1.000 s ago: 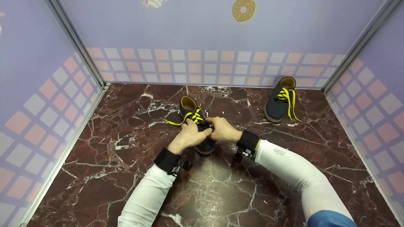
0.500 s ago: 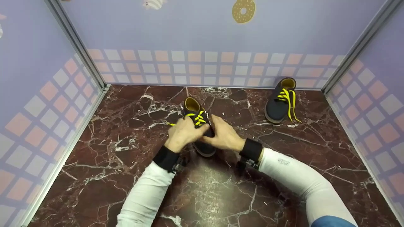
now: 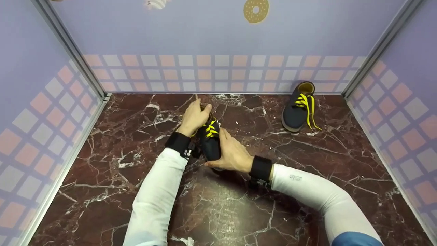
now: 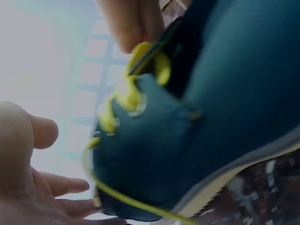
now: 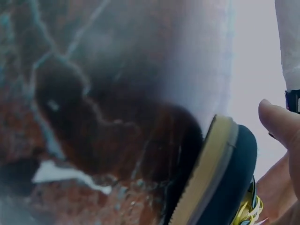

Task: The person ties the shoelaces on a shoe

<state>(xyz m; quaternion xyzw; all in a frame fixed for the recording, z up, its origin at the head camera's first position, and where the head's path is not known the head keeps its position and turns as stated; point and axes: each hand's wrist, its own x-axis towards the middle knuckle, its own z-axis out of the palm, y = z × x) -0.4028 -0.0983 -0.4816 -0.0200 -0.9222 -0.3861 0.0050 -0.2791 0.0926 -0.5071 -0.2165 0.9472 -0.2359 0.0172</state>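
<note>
A dark shoe (image 3: 209,146) with yellow laces (image 3: 211,130) stands on the floor, its toe towards me. My right hand (image 3: 235,154) holds the toe end, thumb across its front and fingers along its right side. Around the heel is my left hand (image 3: 194,118), with thumb and fingers spread. Seen from the left wrist, the left hand's fingers (image 4: 70,187) are straight, fingertips right at the shoe, and its thumb is raised off it. One loose lace end trails along the shoe's side there. The heel opening is mostly hidden by the left hand in the head view.
A second dark shoe (image 3: 296,111) with yellow laces stands at the back right, heel near the wall. Lilac walls (image 3: 218,37) with a pink and white check border enclose the dark red marbled floor (image 3: 136,191) on three sides.
My left hand has gone from the laces up to the heel. My right hand has slid from the shoe's side down to its toe. The shoe has turned slightly and shifted left.
</note>
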